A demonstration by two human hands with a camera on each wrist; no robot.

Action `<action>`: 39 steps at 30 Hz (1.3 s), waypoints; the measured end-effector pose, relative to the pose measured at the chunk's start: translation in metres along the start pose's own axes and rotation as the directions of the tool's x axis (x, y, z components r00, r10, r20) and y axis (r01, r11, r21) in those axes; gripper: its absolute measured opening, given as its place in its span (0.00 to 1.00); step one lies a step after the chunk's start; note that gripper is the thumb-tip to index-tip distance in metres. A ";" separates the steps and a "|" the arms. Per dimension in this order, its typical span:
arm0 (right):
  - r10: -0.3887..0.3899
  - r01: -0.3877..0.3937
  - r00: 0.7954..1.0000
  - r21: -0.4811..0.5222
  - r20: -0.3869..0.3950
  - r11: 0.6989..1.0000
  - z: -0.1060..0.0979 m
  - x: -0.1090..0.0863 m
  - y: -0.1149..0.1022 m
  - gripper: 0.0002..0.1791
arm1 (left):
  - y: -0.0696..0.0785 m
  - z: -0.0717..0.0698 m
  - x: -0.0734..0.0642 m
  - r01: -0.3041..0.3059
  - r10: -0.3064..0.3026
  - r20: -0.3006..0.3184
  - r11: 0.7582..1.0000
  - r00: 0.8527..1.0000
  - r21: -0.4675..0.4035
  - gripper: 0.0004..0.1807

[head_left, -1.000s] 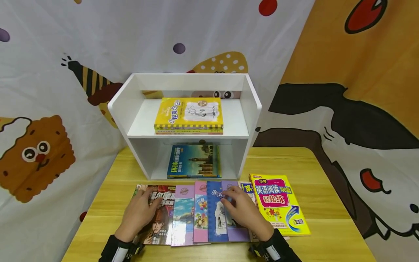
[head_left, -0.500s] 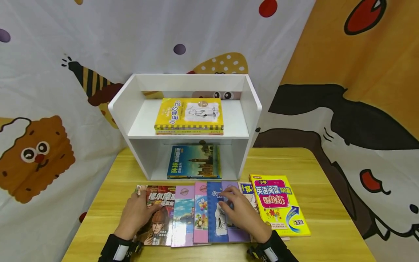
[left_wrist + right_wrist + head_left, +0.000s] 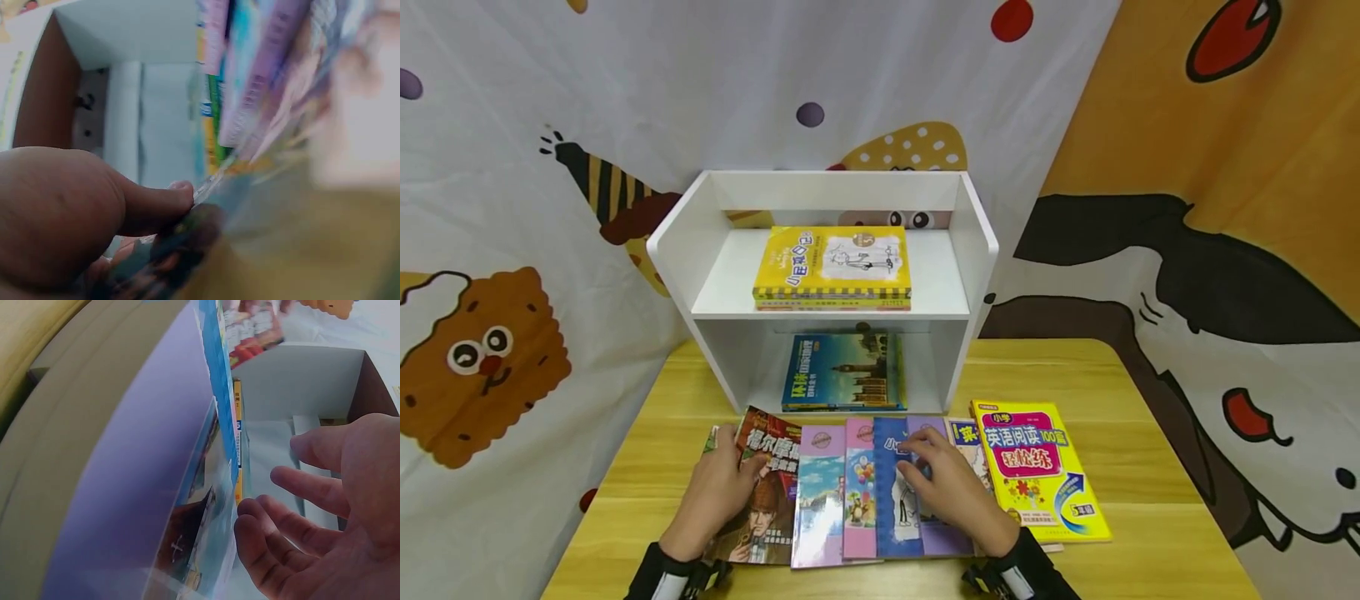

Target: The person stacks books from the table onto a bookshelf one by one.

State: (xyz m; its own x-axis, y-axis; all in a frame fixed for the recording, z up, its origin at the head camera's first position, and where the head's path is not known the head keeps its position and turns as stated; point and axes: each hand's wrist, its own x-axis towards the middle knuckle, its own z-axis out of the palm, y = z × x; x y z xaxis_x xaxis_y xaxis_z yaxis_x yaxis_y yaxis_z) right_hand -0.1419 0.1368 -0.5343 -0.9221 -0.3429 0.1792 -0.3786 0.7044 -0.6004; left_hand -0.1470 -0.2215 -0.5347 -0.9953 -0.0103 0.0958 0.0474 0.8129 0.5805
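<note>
1. Could slip or crease the dark detective book [image 3: 767,508], in front of the white shelf's [image 3: 730,275] left side: pinched along one edge by left hand [image 3: 718,483], far corner apparently raised.
2. Thumb over cover, other fingers mostly hidden. Can't rule out dragging green-cornered cover [image 3: 711,438] beneath.
3. Could skew blue book [image 3: 891,492] and purple book [image 3: 943,538], before shelf's right half, with low sweep of right hand [image 3: 958,487]: fingers spread, loosely bent, no grip visible.
4. Could bump shelf by lifting too far forward, jarring yellow books [image 3: 833,262] on upper tier.
</note>
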 end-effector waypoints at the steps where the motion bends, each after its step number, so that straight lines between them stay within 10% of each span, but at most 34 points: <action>1: -0.004 0.004 1.000 0.001 0.000 1.000 0.001 0.000 0.000 0.17 | 0.004 -0.004 -0.002 -0.023 0.023 -0.016 1.000 1.000 0.006 0.28; 8: -0.030 0.030 1.000 0.024 0.004 0.999 0.001 0.000 -0.005 0.16 | 0.040 -0.041 -0.014 -0.147 0.151 -0.171 0.989 0.974 0.034 0.27; 13: -0.063 0.061 0.998 0.081 0.017 0.995 -0.001 0.002 -0.015 0.16 | 0.065 -0.052 -0.019 -0.251 0.220 -0.245 0.963 0.944 -0.100 0.27; 19: -0.103 0.077 0.990 0.245 0.094 0.966 0.001 0.007 -0.034 0.19 | 0.086 -0.043 -0.019 -0.327 0.233 -0.266 0.857 0.935 -0.399 0.27; 28: -0.130 0.075 0.988 0.474 0.084 0.877 0.004 0.007 -0.059 0.15 | 0.125 -0.025 -0.027 -0.372 0.212 -0.324 0.715 0.922 -0.592 0.27; 33: -0.060 0.024 0.997 0.540 0.050 0.841 -0.016 0.003 -0.072 0.11 | 0.135 -0.026 -0.028 -0.316 0.149 -0.302 0.697 0.942 -0.643 0.20; 39: -0.059 0.068 0.998 0.556 -0.034 0.828 -0.034 0.003 -0.073 0.15 | 0.108 -0.018 -0.017 -0.277 0.131 -0.270 0.727 0.954 -0.629 0.20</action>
State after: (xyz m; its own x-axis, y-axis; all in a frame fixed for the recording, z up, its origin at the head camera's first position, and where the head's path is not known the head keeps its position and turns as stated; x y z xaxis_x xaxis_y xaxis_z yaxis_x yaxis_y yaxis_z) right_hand -0.1194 0.1059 -0.4635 -0.9006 -0.3621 0.2406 -0.3317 0.2144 -0.9187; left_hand -0.1230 -0.1442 -0.4587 -0.9207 -0.0605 0.3855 0.3633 0.2275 0.9035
